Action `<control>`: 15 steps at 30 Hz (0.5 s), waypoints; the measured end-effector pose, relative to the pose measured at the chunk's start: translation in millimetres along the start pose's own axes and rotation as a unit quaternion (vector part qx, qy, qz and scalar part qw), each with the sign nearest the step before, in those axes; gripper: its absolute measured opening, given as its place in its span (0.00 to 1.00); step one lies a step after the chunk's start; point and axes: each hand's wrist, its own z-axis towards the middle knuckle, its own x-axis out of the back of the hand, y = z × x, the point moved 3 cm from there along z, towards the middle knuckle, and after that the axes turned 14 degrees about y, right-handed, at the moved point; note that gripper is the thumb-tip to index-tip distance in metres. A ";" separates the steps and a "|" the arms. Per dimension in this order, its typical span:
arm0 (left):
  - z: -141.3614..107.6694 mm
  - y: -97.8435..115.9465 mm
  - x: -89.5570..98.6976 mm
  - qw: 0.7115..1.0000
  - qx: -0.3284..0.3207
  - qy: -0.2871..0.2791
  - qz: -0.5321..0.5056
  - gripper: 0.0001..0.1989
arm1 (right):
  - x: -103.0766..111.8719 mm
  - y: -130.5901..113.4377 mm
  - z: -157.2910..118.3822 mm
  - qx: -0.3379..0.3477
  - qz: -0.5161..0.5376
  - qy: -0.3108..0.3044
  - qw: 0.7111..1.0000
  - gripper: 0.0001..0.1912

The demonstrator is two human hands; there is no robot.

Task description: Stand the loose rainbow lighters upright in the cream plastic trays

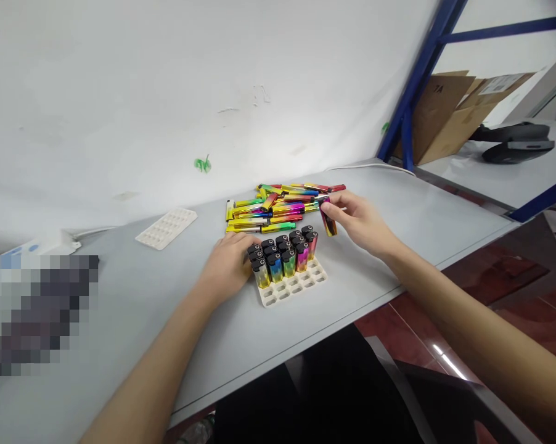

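Observation:
A white tray [295, 285] with rows of slots stands on the grey table, its rear rows filled with several upright lighters [275, 269] in metallic colours with black tops. My left hand [229, 262] rests at the tray's left side, fingers bent around behind the leftmost lighters; its fingertips are partly hidden, and what they grip cannot be made out. Between the thumb and fingers of my right hand [354, 219] is a red and gold lighter [328, 222], held upright beyond the tray's right rear corner. A pile of shiny multicoloured lighters [273, 209] lies behind the tray.
Another white slotted tray [166, 228] lies at the back left by the wall. A blue metal frame [408, 92] rises at the right, with cardboard boxes [458, 117] and a black device [518, 145] beyond it. A white cable [370, 165] runs along the table's rear edge.

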 end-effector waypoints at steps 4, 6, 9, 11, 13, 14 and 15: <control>-0.4 -1.3 -0.9 1.000 -0.014 0.009 0.001 0.11 | 16.5 -23.0 -20.9 -0.010 0.024 -0.035 0.999 0.13; -1.1 -2.0 -1.2 1.000 -0.020 0.013 0.000 0.11 | 17.5 -27.9 -28.8 -0.021 0.045 -0.061 0.997 0.12; -2.1 -2.4 -1.3 1.000 -0.024 0.019 0.002 0.11 | 12.9 -28.3 -38.7 -0.008 0.016 -0.083 0.996 0.13; -2.6 -2.3 -1.2 1.000 -0.023 0.021 0.002 0.11 | 7.9 -27.4 -44.7 0.014 -0.027 -0.101 0.994 0.13; -2.7 -1.9 -1.0 1.000 -0.021 0.022 0.000 0.12 | 4.1 -27.1 -49.2 0.037 -0.063 -0.113 0.991 0.12; -2.8 -1.6 -1.0 1.000 -0.020 0.022 -0.001 0.12 | 3.2 -27.1 -50.6 0.048 -0.078 -0.113 0.989 0.11; -2.8 -1.3 -0.9 1.000 -0.020 0.021 -0.001 0.13 | 2.8 -27.1 -51.4 0.060 -0.091 -0.109 0.988 0.11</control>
